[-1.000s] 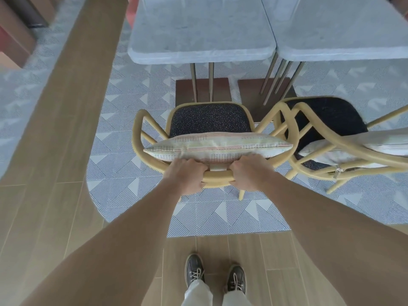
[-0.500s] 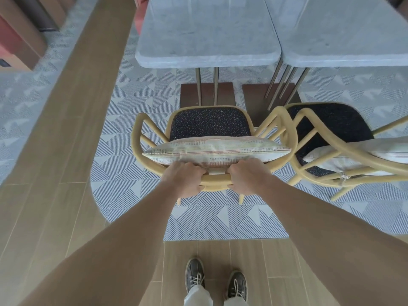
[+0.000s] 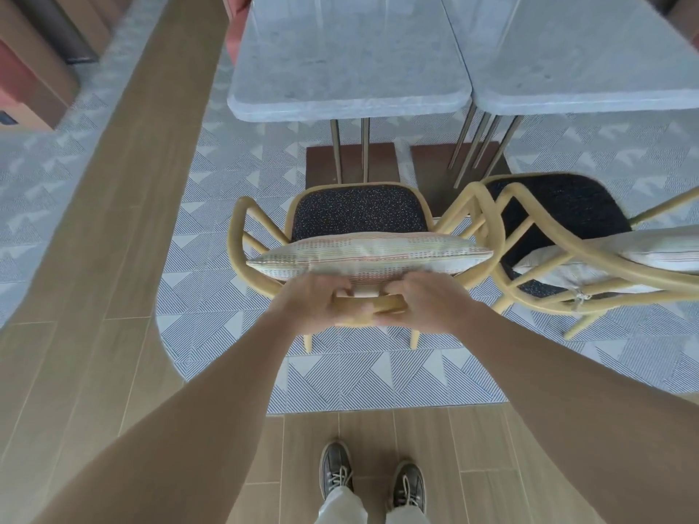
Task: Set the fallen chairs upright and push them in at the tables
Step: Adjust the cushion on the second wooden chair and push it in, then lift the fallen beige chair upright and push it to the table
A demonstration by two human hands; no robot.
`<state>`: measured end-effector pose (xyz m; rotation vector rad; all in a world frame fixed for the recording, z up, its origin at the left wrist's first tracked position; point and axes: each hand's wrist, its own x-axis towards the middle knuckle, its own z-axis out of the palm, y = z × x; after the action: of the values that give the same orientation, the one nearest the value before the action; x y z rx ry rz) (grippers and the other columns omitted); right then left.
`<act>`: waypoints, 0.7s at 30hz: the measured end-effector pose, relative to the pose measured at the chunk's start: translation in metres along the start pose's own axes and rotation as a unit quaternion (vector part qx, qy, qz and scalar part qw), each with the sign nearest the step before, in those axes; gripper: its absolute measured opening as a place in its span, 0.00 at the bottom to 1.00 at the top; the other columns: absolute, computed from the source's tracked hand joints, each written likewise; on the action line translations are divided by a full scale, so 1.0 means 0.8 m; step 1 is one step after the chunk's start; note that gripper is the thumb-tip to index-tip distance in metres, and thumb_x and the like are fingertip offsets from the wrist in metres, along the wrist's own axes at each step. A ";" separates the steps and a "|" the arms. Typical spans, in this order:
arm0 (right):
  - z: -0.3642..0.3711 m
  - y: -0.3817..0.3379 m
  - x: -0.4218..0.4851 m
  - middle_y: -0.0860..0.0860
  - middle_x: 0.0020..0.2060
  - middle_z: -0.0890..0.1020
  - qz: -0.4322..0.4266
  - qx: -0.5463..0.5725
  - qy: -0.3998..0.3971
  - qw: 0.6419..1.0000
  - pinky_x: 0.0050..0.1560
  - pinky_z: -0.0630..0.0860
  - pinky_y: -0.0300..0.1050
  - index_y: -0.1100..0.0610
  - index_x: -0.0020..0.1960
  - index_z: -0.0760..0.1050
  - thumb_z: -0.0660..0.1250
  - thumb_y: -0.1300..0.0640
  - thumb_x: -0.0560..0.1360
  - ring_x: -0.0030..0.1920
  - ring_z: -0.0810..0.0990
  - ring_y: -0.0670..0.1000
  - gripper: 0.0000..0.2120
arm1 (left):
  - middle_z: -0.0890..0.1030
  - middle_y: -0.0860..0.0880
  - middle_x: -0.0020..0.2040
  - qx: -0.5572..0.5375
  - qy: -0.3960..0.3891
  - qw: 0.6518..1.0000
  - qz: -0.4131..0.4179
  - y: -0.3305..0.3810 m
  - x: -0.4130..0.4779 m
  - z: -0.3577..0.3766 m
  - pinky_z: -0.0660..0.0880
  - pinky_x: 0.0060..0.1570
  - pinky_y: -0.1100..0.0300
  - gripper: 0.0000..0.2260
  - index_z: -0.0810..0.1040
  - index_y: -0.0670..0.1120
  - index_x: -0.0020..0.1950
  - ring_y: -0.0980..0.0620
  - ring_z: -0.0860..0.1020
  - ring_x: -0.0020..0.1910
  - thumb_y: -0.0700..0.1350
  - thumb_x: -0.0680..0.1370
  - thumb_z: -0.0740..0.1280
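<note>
1. Head view, looking down. Chair (image 3: pixel 359 211) stands upright on its legs at frame centre, on patterned floor (image 3: pixel 212 327), facing 12 o'clock.
2. Left hand (image 3: pixel 306 302): fingers curled over the chair's back rail (image 3: pixel 365 305), thumb tucked below it, gripping.
3. Right hand (image 3: pixel 427 302): same grip on the rail, just beside the left hand, at about 3 o'clock of it.
4. Striped cushion (image 3: pixel 370 255) leans against the inside of the back, above the dark speckled seat.
5. Grey stone surface (image 3: pixel 348 58) at 12 o'clock of the chair. The seat shows whole, clear of the surface's near edge, its front close to the brown pedestal base (image 3: pixel 351 164).
6. Second chair (image 3: pixel 559 202) at 3 o'clock, upright, its frame touching or nearly touching the first; cannot tell which. It has its own cushion.
7. Second surface (image 3: pixel 590 51) butts against the first, at 1 o'clock.
8. Shoes (image 3: pixel 336 474) at 6 o'clock on wood floor (image 3: pixel 113 259).
</note>
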<state>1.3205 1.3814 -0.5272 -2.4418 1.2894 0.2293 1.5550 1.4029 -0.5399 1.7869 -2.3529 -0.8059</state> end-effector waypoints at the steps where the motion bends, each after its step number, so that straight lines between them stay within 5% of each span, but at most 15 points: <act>1: -0.009 -0.004 -0.006 0.46 0.50 0.85 0.016 0.094 0.040 0.995 0.50 0.78 0.49 0.47 0.60 0.83 0.58 0.23 0.71 0.53 0.82 0.50 0.35 | 0.85 0.54 0.48 -0.117 0.062 0.991 -0.018 0.003 -0.006 -0.009 0.78 0.51 0.56 0.29 0.82 0.55 0.53 0.56 0.81 0.43 0.76 0.72 0.56; 4: -0.060 -0.023 -0.027 0.44 0.62 0.84 0.051 0.386 0.191 0.901 0.68 0.77 0.49 0.49 0.66 0.82 0.73 0.38 0.75 0.63 0.81 0.43 0.24 | 0.87 0.49 0.50 -0.429 0.232 0.868 -0.094 0.032 -0.023 -0.055 0.84 0.56 0.44 0.21 0.82 0.55 0.55 0.48 0.87 0.49 0.68 0.76 0.61; 7: -0.147 -0.052 -0.065 0.46 0.66 0.83 -0.013 0.523 0.317 0.791 0.74 0.74 0.50 0.47 0.69 0.78 0.72 0.42 0.77 0.68 0.79 0.44 0.23 | 0.85 0.47 0.59 -0.542 0.291 0.787 -0.038 0.080 -0.046 -0.127 0.78 0.67 0.41 0.22 0.80 0.54 0.65 0.47 0.84 0.61 0.65 0.81 0.59; 10: -0.227 -0.073 -0.127 0.49 0.69 0.81 -0.088 0.543 0.425 0.719 0.74 0.73 0.52 0.49 0.71 0.75 0.68 0.34 0.78 0.71 0.79 0.50 0.28 | 0.82 0.46 0.66 -0.531 0.300 0.788 0.081 0.139 -0.077 -0.193 0.76 0.69 0.47 0.28 0.76 0.56 0.70 0.45 0.79 0.69 0.73 0.78 0.62; 15: -0.288 -0.064 -0.228 0.50 0.72 0.78 -0.070 0.487 0.493 0.717 0.77 0.71 0.55 0.53 0.74 0.72 0.65 0.44 0.79 0.74 0.76 0.50 0.26 | 0.81 0.50 0.68 -0.494 0.270 0.796 0.222 0.244 -0.096 -0.253 0.73 0.70 0.51 0.29 0.76 0.59 0.71 0.44 0.76 0.74 0.74 0.76 0.64; 21: -0.303 -0.074 -0.320 0.53 0.73 0.77 0.000 0.433 0.571 0.698 0.78 0.68 0.61 0.53 0.73 0.73 0.67 0.44 0.79 0.75 0.75 0.54 0.25 | 0.79 0.50 0.72 -0.484 0.169 0.791 0.334 0.345 -0.081 -0.260 0.73 0.70 0.52 0.28 0.76 0.60 0.69 0.46 0.75 0.75 0.75 0.75 0.64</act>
<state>1.2171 1.5112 -0.2110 -1.5611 1.2555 -1.7380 1.4109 1.4380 -0.2210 0.5479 -1.5932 -1.1171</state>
